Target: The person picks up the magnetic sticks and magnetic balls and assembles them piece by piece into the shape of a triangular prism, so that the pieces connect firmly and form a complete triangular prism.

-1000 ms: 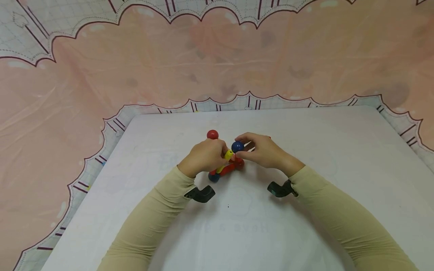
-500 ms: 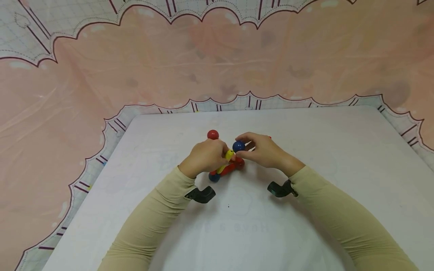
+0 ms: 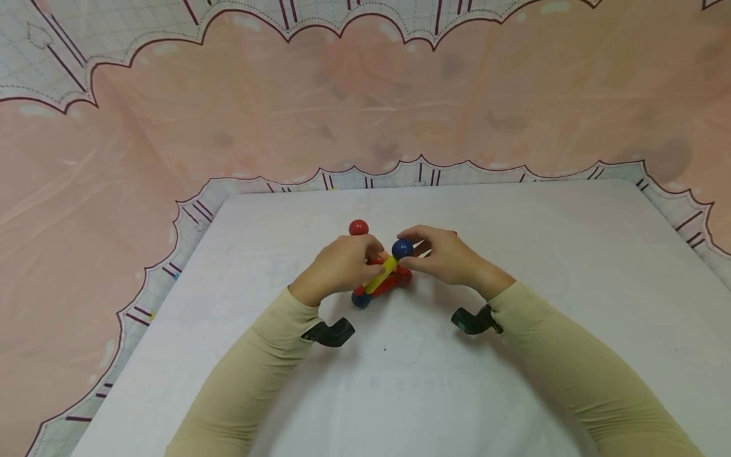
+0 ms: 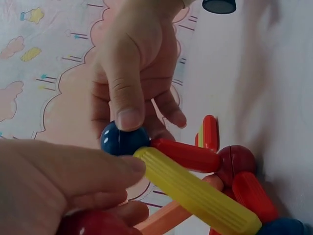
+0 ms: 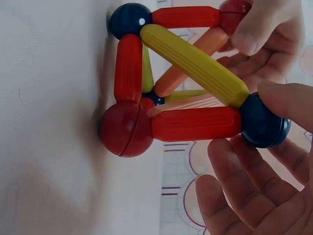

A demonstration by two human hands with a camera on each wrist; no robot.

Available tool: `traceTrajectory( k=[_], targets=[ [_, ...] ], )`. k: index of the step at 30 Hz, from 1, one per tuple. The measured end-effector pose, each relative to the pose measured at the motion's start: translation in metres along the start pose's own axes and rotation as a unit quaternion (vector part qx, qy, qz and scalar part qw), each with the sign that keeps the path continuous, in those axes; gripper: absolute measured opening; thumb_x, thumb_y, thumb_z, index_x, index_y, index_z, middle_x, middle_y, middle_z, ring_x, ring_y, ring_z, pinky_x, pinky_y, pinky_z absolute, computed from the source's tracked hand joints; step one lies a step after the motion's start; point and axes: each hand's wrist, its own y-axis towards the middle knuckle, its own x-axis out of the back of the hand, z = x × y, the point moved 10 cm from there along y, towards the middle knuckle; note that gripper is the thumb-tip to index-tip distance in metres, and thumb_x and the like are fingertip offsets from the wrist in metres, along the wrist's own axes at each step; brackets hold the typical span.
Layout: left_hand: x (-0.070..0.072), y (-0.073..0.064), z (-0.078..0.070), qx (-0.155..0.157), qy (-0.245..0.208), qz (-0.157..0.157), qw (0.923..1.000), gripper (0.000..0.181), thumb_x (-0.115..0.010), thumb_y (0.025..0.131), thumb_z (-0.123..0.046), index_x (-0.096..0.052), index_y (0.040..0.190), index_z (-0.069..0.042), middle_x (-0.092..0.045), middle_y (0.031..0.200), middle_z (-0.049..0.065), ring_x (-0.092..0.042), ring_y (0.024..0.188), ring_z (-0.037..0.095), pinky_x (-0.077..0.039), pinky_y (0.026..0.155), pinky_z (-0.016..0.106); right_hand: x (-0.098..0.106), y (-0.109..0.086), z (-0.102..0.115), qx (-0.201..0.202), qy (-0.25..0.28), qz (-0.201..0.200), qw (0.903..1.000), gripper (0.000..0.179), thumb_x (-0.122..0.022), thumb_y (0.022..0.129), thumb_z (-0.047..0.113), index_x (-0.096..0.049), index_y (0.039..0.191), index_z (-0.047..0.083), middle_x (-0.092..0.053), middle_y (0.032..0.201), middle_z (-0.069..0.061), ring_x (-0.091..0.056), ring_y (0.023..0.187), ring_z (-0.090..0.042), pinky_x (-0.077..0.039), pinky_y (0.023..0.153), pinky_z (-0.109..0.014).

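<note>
A frame of magnetic rods and balls stands between my hands. My right hand (image 3: 442, 254) pinches its upper blue ball (image 5: 264, 120) between thumb and fingers. From that ball a yellow rod (image 5: 195, 63) slants down to a lower blue ball (image 5: 129, 20), and a red rod (image 5: 195, 124) runs to a red ball (image 5: 126, 128) near the table. My left hand (image 3: 342, 266) holds another upper red ball (image 5: 234, 14), its thumb beside it in the right wrist view. Orange rods (image 5: 193, 61) cross behind the yellow one. My left fingers partly hide the frame in the head view.
Another red ball (image 3: 358, 227) shows just beyond my left hand. Red and yellow rods (image 4: 210, 133) lie on the white table (image 3: 542, 228) behind the frame. A patterned cloth (image 3: 342, 95) spreads past the table's far edge. Dark wrist cameras (image 3: 328, 332) hang under both sleeves.
My left hand has slid off the yellow rod and drawn slightly left. The rod's upper end, earlier between my left fingers, now meets the blue ball. My right hand has barely moved.
</note>
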Motion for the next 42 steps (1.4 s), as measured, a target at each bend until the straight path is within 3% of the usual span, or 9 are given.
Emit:
traceTrajectory(
  k=[7,10,17,20,26,42],
  targets=[
    [0.009,-0.018,0.009,-0.045,-0.054,-0.034,0.997,0.034,-0.073,0.092,-0.019,-0.066,0.122,-0.003,-0.068,0.112,0.011,-0.06,0.101,0.024,-0.056,0.084,0.035,-0.001,-0.001,0.0,-0.002,0.001,0.002,1.0,0.051,-0.073,0.092,0.018,-0.056,0.137,0.002,-0.063,0.124,-0.011,-0.062,0.107,-0.026,-0.055,0.089,-0.04],
    [0.011,-0.026,0.015,-0.049,-0.074,-0.049,0.9948,0.04,-0.075,0.091,-0.021,-0.064,0.125,-0.002,-0.067,0.117,0.012,-0.059,0.106,0.025,-0.055,0.088,0.038,-0.001,-0.001,0.0,-0.003,0.0,0.001,1.0,0.051,-0.073,0.092,0.018,-0.056,0.137,0.001,-0.063,0.124,-0.011,-0.062,0.107,-0.026,-0.055,0.09,-0.04],
    [0.004,-0.036,0.038,-0.009,-0.093,-0.063,0.9936,0.059,-0.081,0.086,-0.024,-0.056,0.135,-0.003,-0.065,0.12,0.009,-0.058,0.11,0.026,-0.053,0.091,0.042,-0.001,-0.003,-0.001,-0.011,0.0,0.001,0.9999,0.05,-0.072,0.093,0.016,-0.055,0.138,0.003,-0.064,0.122,-0.011,-0.061,0.109,-0.027,-0.054,0.092,-0.042],
    [-0.002,-0.037,0.047,0.004,-0.101,-0.066,0.9926,0.059,-0.083,0.084,-0.021,-0.056,0.133,-0.002,-0.065,0.115,0.009,-0.061,0.106,0.028,-0.054,0.087,0.04,-0.002,-0.003,-0.002,-0.018,0.001,0.002,0.9998,0.05,-0.073,0.092,0.015,-0.055,0.138,0.005,-0.065,0.12,-0.011,-0.061,0.11,-0.028,-0.053,0.094,-0.043],
    [-0.008,-0.036,0.053,-0.003,-0.129,-0.077,0.9886,0.05,-0.081,0.086,-0.014,-0.059,0.129,-0.001,-0.067,0.112,0.012,-0.068,0.096,0.027,-0.057,0.081,0.037,-0.002,-0.005,-0.005,-0.023,0.004,0.006,0.9997,0.048,-0.073,0.092,0.015,-0.055,0.135,0.005,-0.065,0.117,-0.01,-0.061,0.108,-0.027,-0.053,0.092,-0.041],
    [-0.006,-0.027,0.066,-0.015,-0.186,-0.084,0.9789,0.044,-0.071,0.092,-0.009,-0.059,0.133,-0.001,-0.067,0.12,0.015,-0.068,0.106,0.029,-0.055,0.089,0.041,-0.004,-0.016,0.0,0.014,0.01,0.036,0.9992,0.046,-0.074,0.09,0.013,-0.057,0.132,0.0,-0.065,0.115,-0.007,-0.063,0.103,-0.023,-0.055,0.09,-0.038]
  ],
)
